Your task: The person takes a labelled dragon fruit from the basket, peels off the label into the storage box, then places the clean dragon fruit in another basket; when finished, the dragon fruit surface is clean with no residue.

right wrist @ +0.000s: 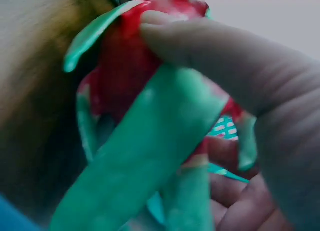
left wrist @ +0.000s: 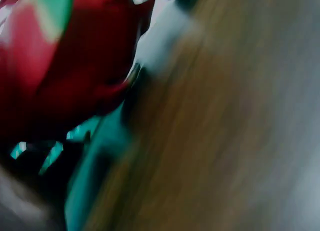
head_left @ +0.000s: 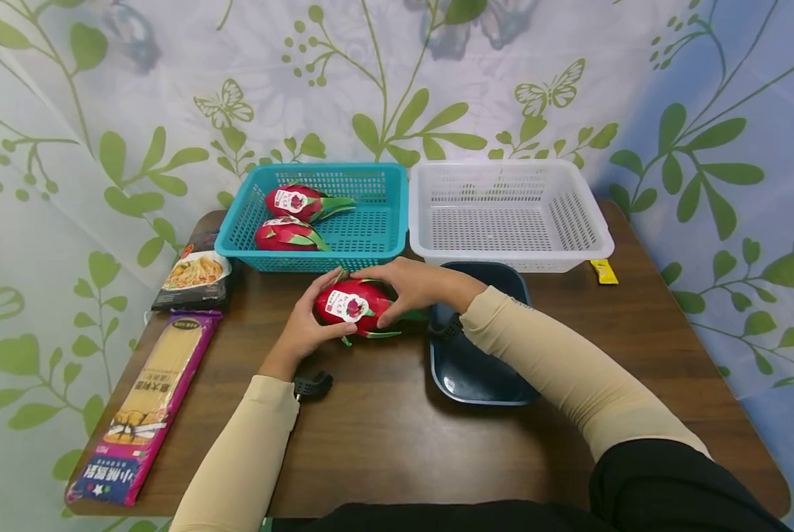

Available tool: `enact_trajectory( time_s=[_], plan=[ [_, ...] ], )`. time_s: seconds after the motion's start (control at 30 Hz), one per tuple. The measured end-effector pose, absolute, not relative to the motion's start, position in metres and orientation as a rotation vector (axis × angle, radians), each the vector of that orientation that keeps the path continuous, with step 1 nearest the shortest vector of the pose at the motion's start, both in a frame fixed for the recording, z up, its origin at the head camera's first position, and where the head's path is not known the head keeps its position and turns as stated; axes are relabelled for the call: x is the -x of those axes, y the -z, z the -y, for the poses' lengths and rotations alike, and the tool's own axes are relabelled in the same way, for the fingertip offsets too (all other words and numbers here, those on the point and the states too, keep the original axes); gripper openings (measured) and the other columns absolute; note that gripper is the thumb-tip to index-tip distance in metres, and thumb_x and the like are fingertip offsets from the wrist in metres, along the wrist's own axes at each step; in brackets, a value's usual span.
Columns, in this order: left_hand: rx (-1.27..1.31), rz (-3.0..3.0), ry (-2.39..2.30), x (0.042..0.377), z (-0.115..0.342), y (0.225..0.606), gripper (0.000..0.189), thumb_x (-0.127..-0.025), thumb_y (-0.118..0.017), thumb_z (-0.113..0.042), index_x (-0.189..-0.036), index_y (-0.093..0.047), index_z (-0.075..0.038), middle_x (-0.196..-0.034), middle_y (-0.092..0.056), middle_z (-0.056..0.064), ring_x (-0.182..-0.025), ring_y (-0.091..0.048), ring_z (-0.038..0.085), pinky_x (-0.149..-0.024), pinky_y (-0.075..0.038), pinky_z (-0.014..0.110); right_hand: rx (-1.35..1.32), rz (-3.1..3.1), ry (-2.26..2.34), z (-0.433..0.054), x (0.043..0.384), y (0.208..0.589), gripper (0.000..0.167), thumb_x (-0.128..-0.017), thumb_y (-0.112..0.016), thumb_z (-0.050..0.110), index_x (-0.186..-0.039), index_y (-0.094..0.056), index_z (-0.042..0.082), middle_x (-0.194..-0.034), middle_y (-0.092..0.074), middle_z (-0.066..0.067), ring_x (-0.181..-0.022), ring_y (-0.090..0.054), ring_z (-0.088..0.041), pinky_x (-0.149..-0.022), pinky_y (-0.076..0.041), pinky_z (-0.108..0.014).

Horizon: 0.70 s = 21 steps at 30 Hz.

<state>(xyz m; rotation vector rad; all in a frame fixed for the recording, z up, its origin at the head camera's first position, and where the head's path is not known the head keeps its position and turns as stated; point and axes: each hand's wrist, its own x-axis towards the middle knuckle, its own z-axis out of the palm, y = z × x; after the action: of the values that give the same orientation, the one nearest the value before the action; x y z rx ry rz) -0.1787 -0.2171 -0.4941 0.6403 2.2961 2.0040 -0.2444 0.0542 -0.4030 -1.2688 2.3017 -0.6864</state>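
A red dragon fruit (head_left: pixel 373 299) with a white label and green scales is held between both hands, in front of the teal basket. My left hand (head_left: pixel 305 325) grips its left end, thumb on the near side. From the right, my right hand (head_left: pixel 423 288) holds the leafy end; the right wrist view shows the thumb on the red skin and fingers curled behind the green scales (right wrist: pixel 145 146). In the left wrist view the dragon fruit (left wrist: pixel 75 66) is large and blurred. Two more dragon fruits (head_left: pixel 297 203) lie in the left part of the teal basket (head_left: pixel 310 262).
A white basket (head_left: pixel 510 260) stands right of the teal one. Beneath my right forearm is a dark blue tub (head_left: pixel 483 373). A yellow packet (head_left: pixel 604 272) lies by the white basket. At the left are a black noodle packet (head_left: pixel 193 277) and a long pasta packet (head_left: pixel 147 403).
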Motion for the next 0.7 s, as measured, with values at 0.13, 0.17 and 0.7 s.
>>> enact_trajectory(
  time_s=[0.13,0.17,0.7],
  plan=[
    [-0.495,-2.376,-1.916,0.174,0.210,0.492,0.096,-0.085,-0.090,-0.008,-0.163,-0.039,-0.028,-0.159,-0.046,0.004,-0.139,-0.044,0.028,-0.105,-0.050,0.047,1.325,-2.378,0.607,-0.053,0.240,0.390,0.097,-0.086,-0.088,0.047,-0.162,-0.040,0.008,-0.153,-0.053,-0.009,-0.132,-0.052,-0.022,-0.103,-0.051,-0.035],
    [-0.477,-2.378,-1.917,0.174,0.209,0.492,0.096,-0.085,-0.090,-0.008,-0.163,-0.037,-0.027,-0.159,-0.045,0.006,-0.139,-0.044,0.029,-0.105,-0.050,0.048,1.344,-2.397,0.616,-0.052,0.238,0.387,0.094,-0.088,-0.087,0.046,-0.160,-0.042,0.007,-0.152,-0.054,-0.010,-0.131,-0.053,-0.023,-0.104,-0.050,-0.035],
    [-0.443,-2.438,-1.857,0.170,0.206,0.490,0.094,-0.088,-0.089,-0.016,-0.164,-0.036,-0.032,-0.160,-0.042,0.005,-0.137,-0.043,0.032,-0.098,-0.055,0.048,1.410,-2.754,0.589,-0.031,0.203,0.377,0.023,-0.096,-0.080,0.031,-0.086,-0.072,0.012,-0.103,-0.063,-0.004,-0.098,-0.056,-0.019,-0.087,-0.054,-0.028]
  ],
)
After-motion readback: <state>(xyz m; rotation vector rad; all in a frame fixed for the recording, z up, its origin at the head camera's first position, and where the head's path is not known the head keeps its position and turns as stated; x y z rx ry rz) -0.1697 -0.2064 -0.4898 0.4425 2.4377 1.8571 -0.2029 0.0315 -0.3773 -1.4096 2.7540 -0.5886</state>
